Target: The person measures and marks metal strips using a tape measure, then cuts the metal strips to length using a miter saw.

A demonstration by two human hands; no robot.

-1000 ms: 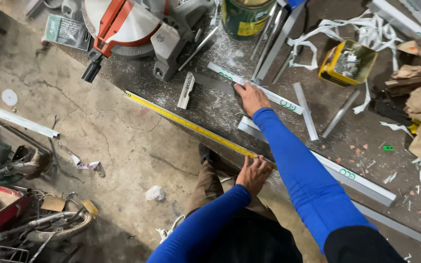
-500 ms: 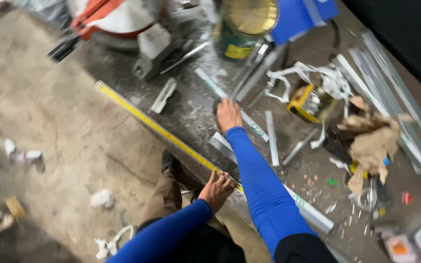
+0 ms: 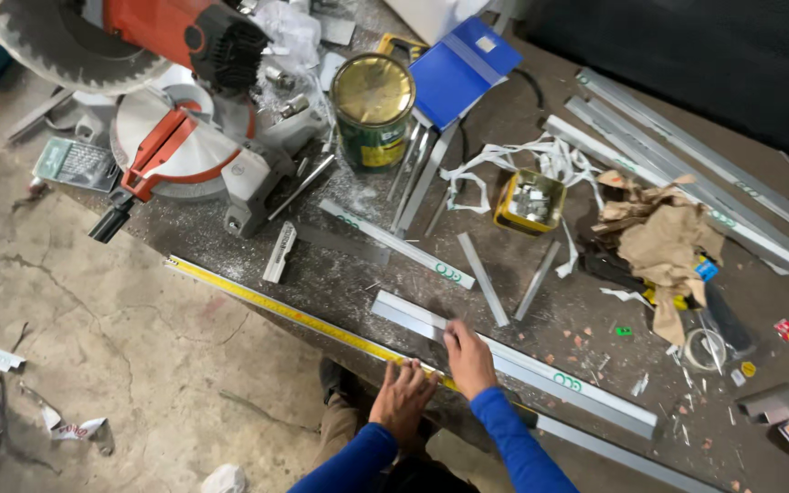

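My right hand [image 3: 469, 358] lies flat on a long aluminium profile [image 3: 541, 370] near the workbench's front edge, fingers spread on its near side. My left hand [image 3: 402, 400] rests just beside it at the bench edge, fingers pressing on a yellow tape measure blade [image 3: 276, 309] that runs diagonally to the upper left. Both arms wear blue sleeves. Neither hand is closed around anything.
An orange mitre saw [image 3: 171, 119] stands at the back left, a green paint can [image 3: 373, 110] and a blue folder [image 3: 463, 68] behind. Short aluminium offcuts [image 3: 481, 265], a yellow tin of hardware [image 3: 528, 201], crumpled brown paper [image 3: 664, 242] and long profiles [image 3: 687, 173] crowd the bench. Concrete floor lies left.
My right hand has pulled back from the far profile to the near long profile. The left hand stays on the tape at the bench edge. The camera has tilted up and right.
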